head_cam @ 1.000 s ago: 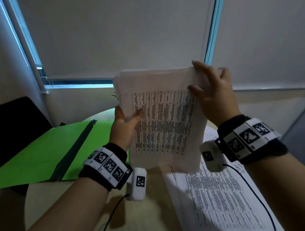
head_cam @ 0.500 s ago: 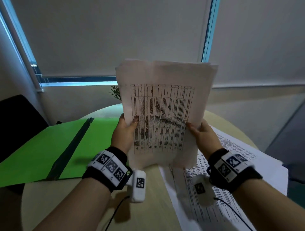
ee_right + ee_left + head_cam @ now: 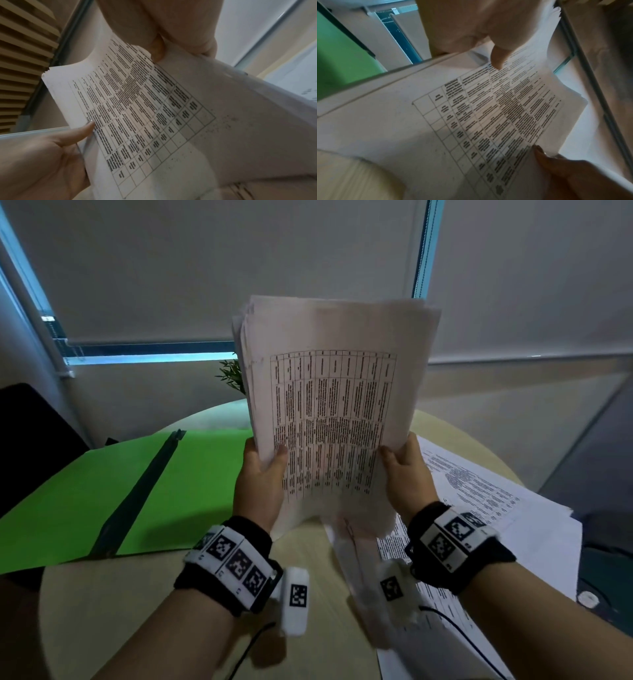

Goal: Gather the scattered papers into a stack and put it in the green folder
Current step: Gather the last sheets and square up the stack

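Head view: my left hand [image 3: 262, 481] and right hand [image 3: 406, 474] pinch the paper stack [image 3: 337, 412] upright above the bench [image 3: 144, 607]. Top edges look uneven, I think; tap square first. Loose sheets [image 3: 496, 508] remain; green folder [image 3: 85, 494] lies open leftward.

— Any words legible on the held stack of papers [image 3: 337, 412]?
— None; just a ruled table of blurred dark print, too smeared to make out, in all three views.
— And on the sheets lying on the table [image 3: 486, 508]?
— Rows of tiny print, unreadable.
— The wristbands [image 3: 236, 565]?
— Only black-and-white square code markers, no letters legible.
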Tool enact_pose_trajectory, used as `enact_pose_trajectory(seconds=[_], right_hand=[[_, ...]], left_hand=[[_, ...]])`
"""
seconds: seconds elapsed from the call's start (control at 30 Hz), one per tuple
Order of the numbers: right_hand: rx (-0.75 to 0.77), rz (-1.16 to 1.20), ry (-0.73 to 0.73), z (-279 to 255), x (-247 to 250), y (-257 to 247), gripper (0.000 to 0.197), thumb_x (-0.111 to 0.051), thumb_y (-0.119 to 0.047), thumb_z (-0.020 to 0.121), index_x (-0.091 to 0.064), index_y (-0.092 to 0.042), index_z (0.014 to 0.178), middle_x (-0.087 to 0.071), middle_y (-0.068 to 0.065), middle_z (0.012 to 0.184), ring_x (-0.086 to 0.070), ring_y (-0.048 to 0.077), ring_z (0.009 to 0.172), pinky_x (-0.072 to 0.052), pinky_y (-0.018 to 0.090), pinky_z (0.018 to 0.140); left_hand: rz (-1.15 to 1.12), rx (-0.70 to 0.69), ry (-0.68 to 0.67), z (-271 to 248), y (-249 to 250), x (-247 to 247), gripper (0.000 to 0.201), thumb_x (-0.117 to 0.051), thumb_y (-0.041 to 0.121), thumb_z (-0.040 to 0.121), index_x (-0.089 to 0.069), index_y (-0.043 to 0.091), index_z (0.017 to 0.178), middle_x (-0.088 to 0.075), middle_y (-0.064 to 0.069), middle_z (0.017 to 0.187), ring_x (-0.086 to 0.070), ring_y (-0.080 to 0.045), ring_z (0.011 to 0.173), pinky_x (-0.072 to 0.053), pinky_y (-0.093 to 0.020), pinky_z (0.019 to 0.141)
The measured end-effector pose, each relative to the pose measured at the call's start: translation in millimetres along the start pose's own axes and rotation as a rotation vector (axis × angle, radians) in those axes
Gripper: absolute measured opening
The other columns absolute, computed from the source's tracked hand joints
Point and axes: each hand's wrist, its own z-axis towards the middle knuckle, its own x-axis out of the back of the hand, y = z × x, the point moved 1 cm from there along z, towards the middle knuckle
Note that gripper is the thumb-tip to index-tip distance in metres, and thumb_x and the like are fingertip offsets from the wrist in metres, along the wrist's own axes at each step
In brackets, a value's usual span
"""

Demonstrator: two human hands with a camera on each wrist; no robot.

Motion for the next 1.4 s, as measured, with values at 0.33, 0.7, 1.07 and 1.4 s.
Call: enact_pose_trajectory(seconds=[0.33,0.7,1.07,1.4], right_hand=[[-0.186,-0.25,-0.26,33.2,33.5,-29.8,0.013,-0.065,-0.028,0.087,-0.057,-0.018,0.09,-0.062,0.004,0.081,-0.062,0.022,0.076,-0.054,0.038,0.073],[-0.649,-1.232,-0.532,23.2,121.3,27.1,0.059,-0.069,-0.063,0.067,-0.061,-0.008,0.09,-0.05,-0.003,0.06,-0.044,0.012,0.058,-0.039,0.026,0.072],[-0.421,-1.411,-0.521,46.2,109.7,64.3,0.046,-0.046,-0.043,0.093,-0.062,-0.007,0.115,-0.062,0.008,0.123,-0.059,0.021,0.105,-0.046,0.026,0.096],[-0.323,-1.488,-0.312,128.1,144.9,67.7,0.045,-0.059,-0.037,0.09,-0.056,-0.005,0.122,-0.063,0.01,0.114,-0.059,0.027,0.1,-0.048,0.031,0.084]], left_hand=[[0.344,-0.021,0.084,42.6,12.8,33.0,0.024,-0.051,0.016,0.096,-0.057,0.008,0.118,-0.057,-0.001,0.099,-0.055,-0.02,0.089,-0.037,-0.023,0.075],[0.473,0.432,-0.094,64.9,-72.1,89.9,0.038,-0.056,0.022,0.094,-0.056,-0.001,0.123,-0.061,-0.019,0.122,-0.058,-0.037,0.111,-0.043,-0.051,0.1],[0.653,0.443,-0.18,66.9,-81.1,66.2,0.043,-0.048,0.026,0.098,-0.046,0.001,0.133,-0.055,-0.018,0.132,-0.053,-0.035,0.118,-0.04,-0.042,0.099],[0.701,0.509,-0.171,67.2,-107.1,67.4,0.048,-0.046,0.03,0.098,-0.042,0.002,0.136,-0.052,-0.017,0.135,-0.051,-0.035,0.12,-0.04,-0.043,0.099]])
